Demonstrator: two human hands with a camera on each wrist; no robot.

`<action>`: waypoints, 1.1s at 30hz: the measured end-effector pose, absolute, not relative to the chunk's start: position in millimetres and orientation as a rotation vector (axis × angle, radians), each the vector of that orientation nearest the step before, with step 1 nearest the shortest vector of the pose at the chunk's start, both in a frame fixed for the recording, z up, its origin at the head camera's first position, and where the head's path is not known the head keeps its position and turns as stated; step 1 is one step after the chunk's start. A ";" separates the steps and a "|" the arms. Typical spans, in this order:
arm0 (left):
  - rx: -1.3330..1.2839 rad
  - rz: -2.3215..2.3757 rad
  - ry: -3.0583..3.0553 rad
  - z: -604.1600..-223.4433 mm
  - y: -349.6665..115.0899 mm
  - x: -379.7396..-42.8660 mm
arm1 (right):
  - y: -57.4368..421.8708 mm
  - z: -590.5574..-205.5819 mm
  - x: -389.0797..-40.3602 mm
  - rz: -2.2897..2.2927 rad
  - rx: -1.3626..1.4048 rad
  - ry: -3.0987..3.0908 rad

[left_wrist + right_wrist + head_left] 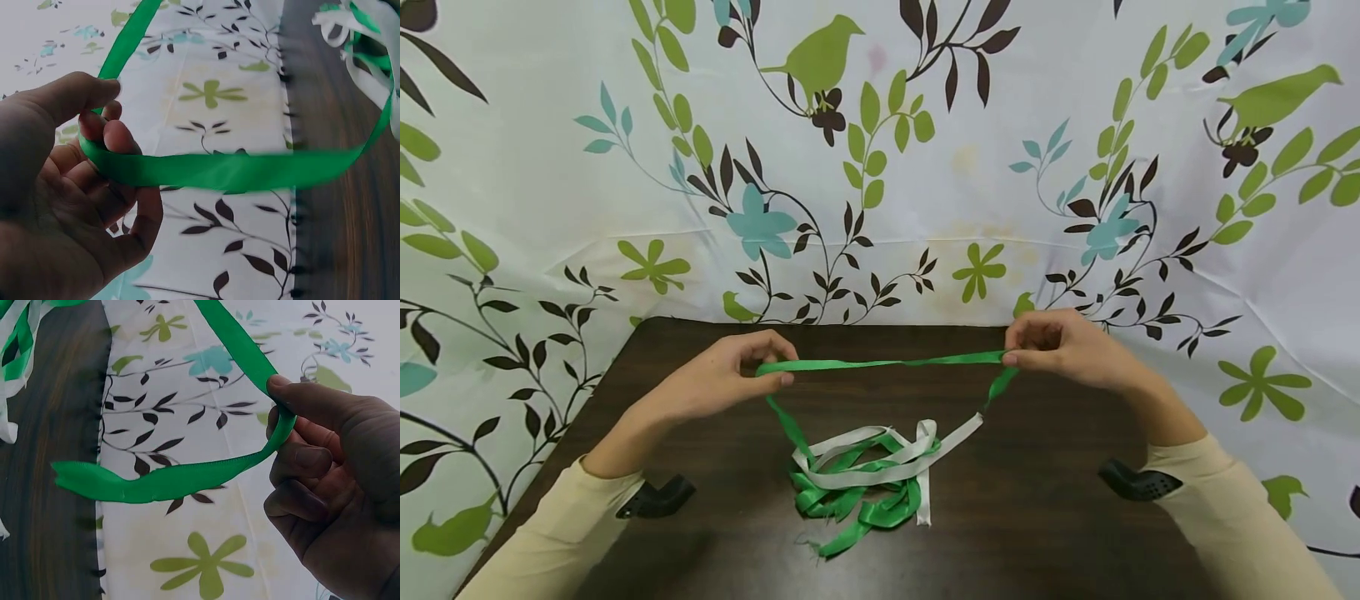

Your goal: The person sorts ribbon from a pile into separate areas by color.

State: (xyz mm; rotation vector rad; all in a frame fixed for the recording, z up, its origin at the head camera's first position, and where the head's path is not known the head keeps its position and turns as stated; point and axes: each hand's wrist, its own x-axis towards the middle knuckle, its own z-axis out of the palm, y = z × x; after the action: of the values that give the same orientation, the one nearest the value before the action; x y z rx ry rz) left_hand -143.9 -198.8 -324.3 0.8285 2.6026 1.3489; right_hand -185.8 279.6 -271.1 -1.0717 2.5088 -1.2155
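Observation:
A green ribbon point(880, 363) stretches nearly level between both hands, above the dark table. My left hand point(730, 373) pinches it between thumb and fingers; in the left wrist view the ribbon point(231, 171) loops round the fingers and runs on toward the pile. My right hand point(1060, 346) pinches the other side near the end. In the right wrist view a short cut tail point(156, 481) hangs free from the right fingers. Below the taut length lies a tangled pile of green ribbon point(887, 508) and white ribbon point(857, 479), with frayed ends toward the front.
The dark wooden table point(1037, 517) carries the pile near its middle. Behind it and at the sides hangs a white cloth point(925, 183) printed with birds, leaves and flowers. Black wrist devices sit at the left cuff point(658, 497) and the right cuff point(1138, 482).

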 end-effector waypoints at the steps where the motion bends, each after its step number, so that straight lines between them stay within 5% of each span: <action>1: 0.808 1.355 2.600 -324.3 -201.2 -145.2 | 281.5 -271.9 -187.1 -1.215 -1.064 2.510; 33: 0.459 1.466 2.451 -406.3 -293.5 -227.8 | 338.1 -353.3 -251.0 -1.248 -0.565 2.587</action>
State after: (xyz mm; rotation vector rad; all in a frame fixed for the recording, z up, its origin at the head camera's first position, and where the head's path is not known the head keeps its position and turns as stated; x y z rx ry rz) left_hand -227.8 -293.5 -406.3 0.4586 2.4505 1.4658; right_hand -251.0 338.1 -353.3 -0.5649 2.5871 -1.2476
